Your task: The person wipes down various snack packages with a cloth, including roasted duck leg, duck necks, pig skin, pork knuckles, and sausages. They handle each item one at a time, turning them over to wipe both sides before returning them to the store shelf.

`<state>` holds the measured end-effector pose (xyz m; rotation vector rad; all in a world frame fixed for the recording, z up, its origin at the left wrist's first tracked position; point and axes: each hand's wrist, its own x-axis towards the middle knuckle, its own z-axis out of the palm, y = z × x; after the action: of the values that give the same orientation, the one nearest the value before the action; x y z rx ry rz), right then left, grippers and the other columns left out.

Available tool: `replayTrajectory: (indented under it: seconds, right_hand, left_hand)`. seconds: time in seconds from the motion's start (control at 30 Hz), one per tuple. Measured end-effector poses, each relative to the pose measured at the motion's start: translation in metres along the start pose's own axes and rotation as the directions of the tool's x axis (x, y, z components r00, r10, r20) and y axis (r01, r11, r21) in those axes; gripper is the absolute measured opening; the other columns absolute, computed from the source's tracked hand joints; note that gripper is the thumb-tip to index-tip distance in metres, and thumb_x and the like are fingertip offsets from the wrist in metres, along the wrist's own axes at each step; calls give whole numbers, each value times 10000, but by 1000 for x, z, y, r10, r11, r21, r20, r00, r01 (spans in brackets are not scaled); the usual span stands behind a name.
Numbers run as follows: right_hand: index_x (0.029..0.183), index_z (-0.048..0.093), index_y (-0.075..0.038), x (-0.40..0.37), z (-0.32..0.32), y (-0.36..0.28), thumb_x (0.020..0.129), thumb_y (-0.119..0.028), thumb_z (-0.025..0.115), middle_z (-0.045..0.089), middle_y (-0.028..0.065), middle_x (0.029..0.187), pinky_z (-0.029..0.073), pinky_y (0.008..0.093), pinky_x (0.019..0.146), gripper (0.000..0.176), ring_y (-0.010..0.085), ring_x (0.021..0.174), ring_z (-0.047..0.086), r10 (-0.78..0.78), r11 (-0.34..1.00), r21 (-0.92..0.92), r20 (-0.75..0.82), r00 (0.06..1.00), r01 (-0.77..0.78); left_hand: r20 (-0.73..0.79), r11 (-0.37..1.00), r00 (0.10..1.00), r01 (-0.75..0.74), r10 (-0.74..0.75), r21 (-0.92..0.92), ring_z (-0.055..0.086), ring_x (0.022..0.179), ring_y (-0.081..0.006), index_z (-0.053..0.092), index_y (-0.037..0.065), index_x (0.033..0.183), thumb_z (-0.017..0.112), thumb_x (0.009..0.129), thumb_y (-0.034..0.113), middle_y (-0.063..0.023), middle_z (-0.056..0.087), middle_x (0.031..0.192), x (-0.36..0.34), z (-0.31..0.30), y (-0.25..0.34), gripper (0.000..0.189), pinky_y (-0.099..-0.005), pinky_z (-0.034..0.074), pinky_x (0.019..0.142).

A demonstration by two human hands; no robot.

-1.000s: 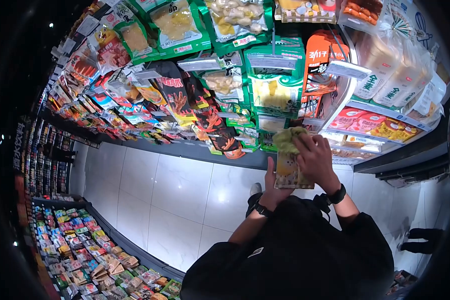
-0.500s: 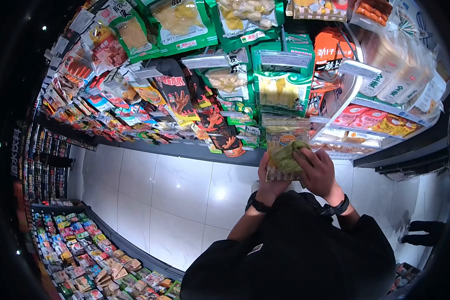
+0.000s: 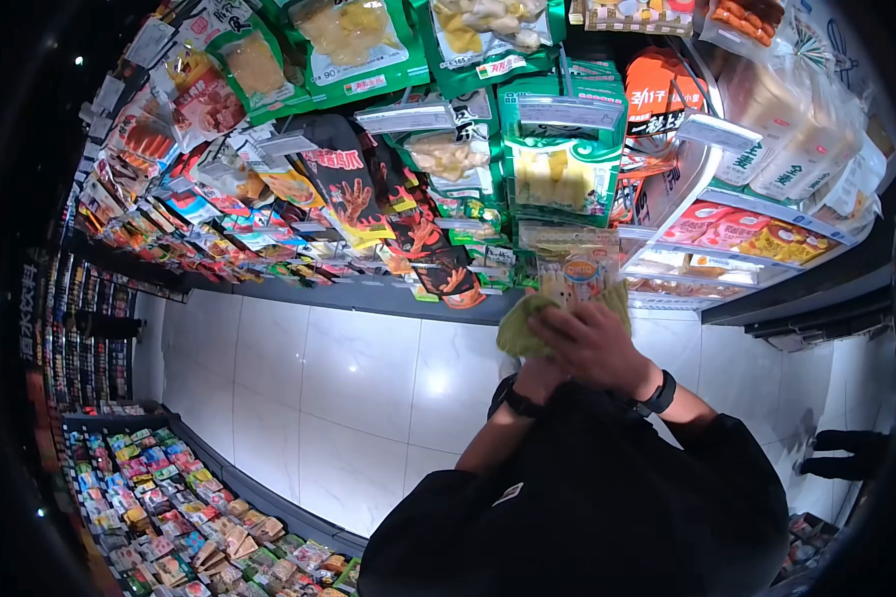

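Note:
A clear snack package with an orange and blue label is held upright in front of my body, just below the green packs on the rack. My right hand presses a green cloth across the lower part of this package, fingers bent over the cloth. Beneath it, my left hand is mostly covered by the right hand and cloth; it is at the package's bottom edge, and its fingers are hidden.
Hanging snack packs fill the rack ahead. Bagged bread sits on a shelf at the right. Behind at the lower left is a bin of small packets. Another person's legs show at the right edge.
My right hand has moved left and slightly down with the cloth, which is now spread wider across the package's lower part. More of the package's upper label shows, and my left hand is more covered.

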<state>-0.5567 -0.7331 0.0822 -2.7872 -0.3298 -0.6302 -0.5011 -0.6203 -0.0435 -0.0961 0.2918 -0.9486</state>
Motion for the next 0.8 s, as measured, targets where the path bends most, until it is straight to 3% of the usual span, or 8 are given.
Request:
replayTrajectory:
  seconds: [0.13, 0.27, 0.37, 0.47, 0.53, 0.6, 0.63, 0.8]
  right_hand:
    - [1351, 649, -154, 4, -8, 10, 732, -206, 704, 574, 4, 1263, 465, 396, 803, 623, 240, 913, 528, -210, 974, 86, -4, 978, 210]
    - [1368, 651, -156, 10, -8, 25, 736, -244, 727, 580, 6, 1275, 461, 418, 817, 642, 246, 891, 515, 90, 992, -90, -4, 996, -90]
    - [1355, 659, -195, -8, 4, 7, 748, -262, 712, 573, -46, 1255, 437, 381, 806, 613, 216, 903, 492, -147, 989, -14, 56, 988, 148]
    - [1356, 663, -209, -8, -2, 0, 745, -282, 717, 576, -75, 1265, 433, 369, 817, 618, 213, 919, 497, -206, 979, 4, 54, 977, 206]
    - [1365, 657, -211, -8, -4, 10, 751, -295, 719, 574, -81, 1278, 435, 362, 829, 622, 215, 935, 499, -168, 985, -36, 78, 983, 171]
    - [1363, 657, -210, 1, -13, 19, 763, -302, 720, 578, -77, 1268, 439, 366, 829, 611, 218, 960, 511, 7, 992, -127, 1, 1000, -7]
    - [1365, 655, -206, 1, -13, 19, 758, -304, 736, 583, -68, 1272, 440, 369, 831, 620, 218, 985, 522, 29, 988, -152, -17, 999, -31]
    - [1345, 683, -183, -14, -7, 14, 706, -255, 736, 609, -46, 1287, 433, 375, 803, 646, 219, 916, 508, -140, 990, -34, -27, 990, 139]
  left_hand:
    - [198, 995, 976, 96, -90, -24, 534, 1348, -262, 427, 183, 1516, 420, 1025, 566, -66, 521, 1486, 4, 7, 6, 623, -482, 452, 1113]
    - [318, 989, 943, 56, -97, 135, 507, 1378, -276, 427, 185, 1512, 387, 1053, 518, -80, 507, 1504, 10, 12, 4, 568, -464, 393, 1175]
    - [175, 957, 985, 59, -8, -285, 552, 1316, -324, 454, 177, 1498, 367, 1023, 632, -140, 534, 1460, 15, -20, 10, 664, -539, 426, 1133]
    - [275, 990, 954, 90, -117, 111, 536, 1346, -346, 380, 92, 1553, 338, 1041, 641, -196, 531, 1459, 4, 56, 10, 752, -506, 410, 1156]
    - [191, 976, 959, 197, -212, 94, 558, 1315, -372, 416, 56, 1525, 347, 1036, 644, -231, 543, 1439, 13, 44, 19, 768, -516, 414, 1151]
    - [306, 989, 948, 120, -89, -87, 561, 1308, -388, 435, 50, 1514, 351, 1026, 655, -240, 531, 1454, 26, 42, 13, 782, -522, 423, 1144]
    - [272, 999, 962, -24, 11, 43, 569, 1289, -401, 429, 56, 1514, 351, 1024, 653, -243, 518, 1464, 25, 47, 12, 776, -535, 430, 1138]
    - [227, 987, 974, -25, -12, 159, 573, 1285, -386, 414, 11, 1503, 362, 1011, 643, -219, 542, 1443, 17, 69, 15, 802, -515, 445, 1122]
